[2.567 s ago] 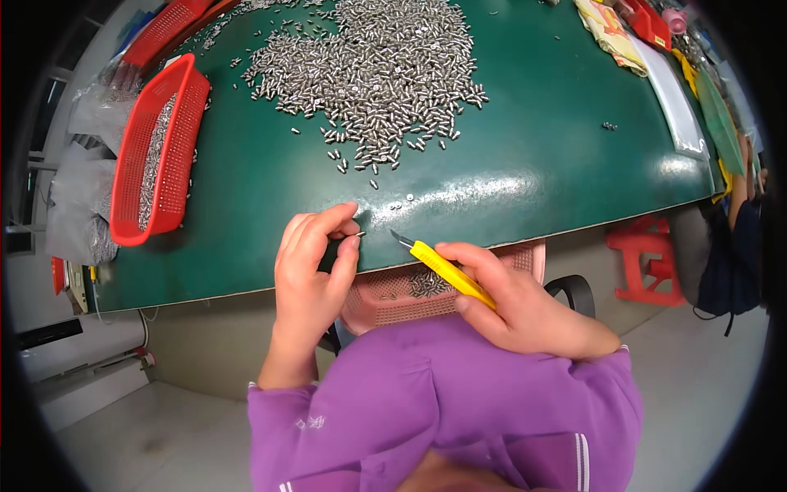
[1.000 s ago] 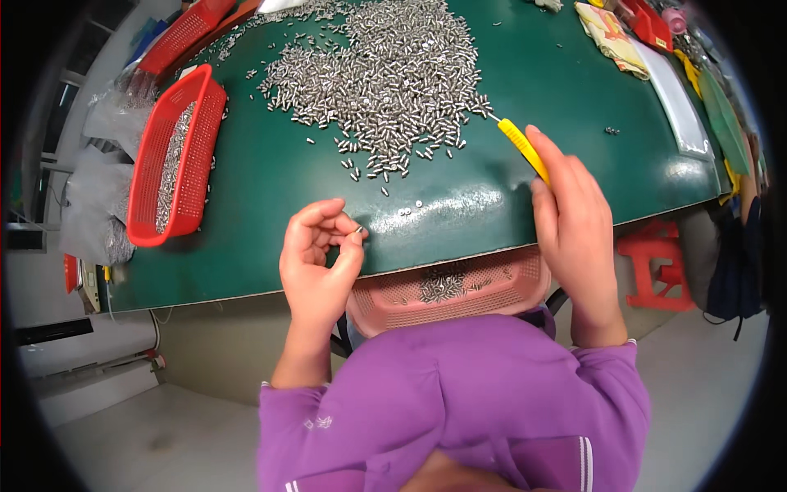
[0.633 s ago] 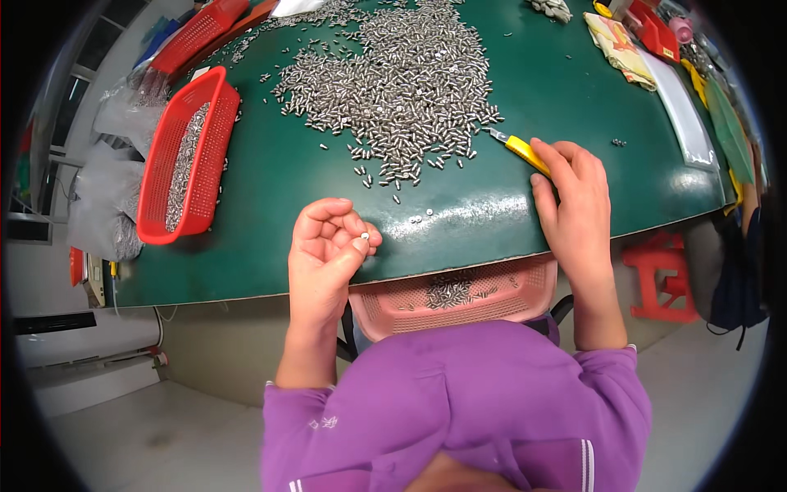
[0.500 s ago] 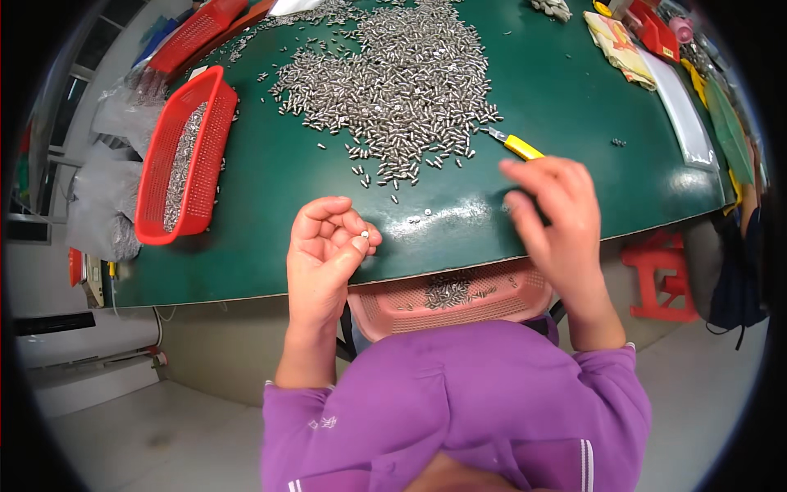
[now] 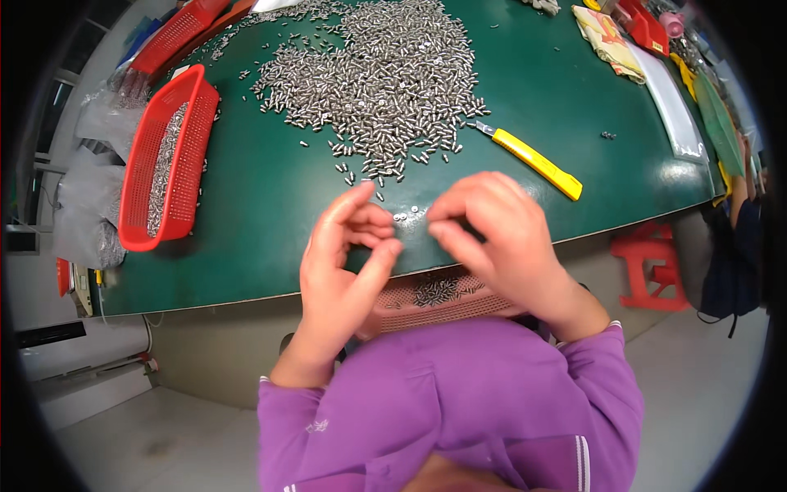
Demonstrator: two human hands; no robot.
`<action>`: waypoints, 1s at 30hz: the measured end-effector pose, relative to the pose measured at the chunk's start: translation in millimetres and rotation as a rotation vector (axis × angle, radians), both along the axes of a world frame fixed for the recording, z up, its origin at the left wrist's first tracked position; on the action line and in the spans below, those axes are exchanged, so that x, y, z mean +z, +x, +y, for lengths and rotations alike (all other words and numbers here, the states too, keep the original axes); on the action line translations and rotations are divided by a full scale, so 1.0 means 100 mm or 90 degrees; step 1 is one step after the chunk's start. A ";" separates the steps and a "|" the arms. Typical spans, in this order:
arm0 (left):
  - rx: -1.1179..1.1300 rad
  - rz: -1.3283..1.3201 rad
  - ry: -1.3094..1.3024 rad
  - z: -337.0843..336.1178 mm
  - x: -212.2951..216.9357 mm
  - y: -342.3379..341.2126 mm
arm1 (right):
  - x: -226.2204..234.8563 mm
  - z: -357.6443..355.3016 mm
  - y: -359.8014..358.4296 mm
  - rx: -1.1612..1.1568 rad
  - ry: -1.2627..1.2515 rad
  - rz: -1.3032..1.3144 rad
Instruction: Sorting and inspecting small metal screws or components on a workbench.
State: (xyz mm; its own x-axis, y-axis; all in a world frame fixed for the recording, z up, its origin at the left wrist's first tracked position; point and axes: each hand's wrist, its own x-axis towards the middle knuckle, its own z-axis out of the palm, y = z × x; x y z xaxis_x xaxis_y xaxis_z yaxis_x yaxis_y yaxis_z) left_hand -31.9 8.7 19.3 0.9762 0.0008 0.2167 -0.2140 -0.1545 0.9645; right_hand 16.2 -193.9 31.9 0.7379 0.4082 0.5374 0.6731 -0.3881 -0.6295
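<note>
My left hand (image 5: 344, 258) hovers over the near edge of the green table (image 5: 270, 205). Its fingers curl against the thumb as if pinching a small metal part, which is mostly hidden. My right hand (image 5: 500, 238) is close beside it with bent fingers pointing at the left fingertips, and I see nothing in it. A yellow utility knife (image 5: 537, 160) lies on the table just beyond the right hand. A big pile of small metal cylinders (image 5: 377, 74) spreads across the table's middle. A pink basket (image 5: 434, 299) holding a few such parts sits in my lap under both hands.
A red basket (image 5: 164, 156) with metal parts stands at the table's left, and another red basket (image 5: 176, 33) lies farther back. Grey bags (image 5: 90, 213) hang off the left edge. Clutter and a white strip (image 5: 668, 90) line the right side. A red stool (image 5: 652, 262) stands on the floor.
My right hand carried the yellow knife out to the right, laid it on the table, and came back beside the left hand. The left hand stayed at the table edge.
</note>
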 end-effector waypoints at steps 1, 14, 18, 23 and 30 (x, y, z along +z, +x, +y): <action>0.053 -0.061 0.144 0.03 -0.04 0.04 | -0.02 -0.03 0.05 -0.015 -0.026 0.005; 0.041 -0.107 0.334 -0.13 -0.05 0.20 | -0.14 0.10 0.18 0.037 -0.109 0.052; -0.004 -0.090 0.385 -0.13 -0.01 0.11 | -0.07 0.00 0.07 0.054 -0.178 0.090; -0.139 -0.074 0.371 -0.10 0.10 -0.17 | 0.07 -0.25 -0.13 0.178 -0.153 0.136; -0.096 -0.183 0.370 -0.06 0.11 -0.11 | 0.02 -0.31 0.01 -0.007 -0.111 0.083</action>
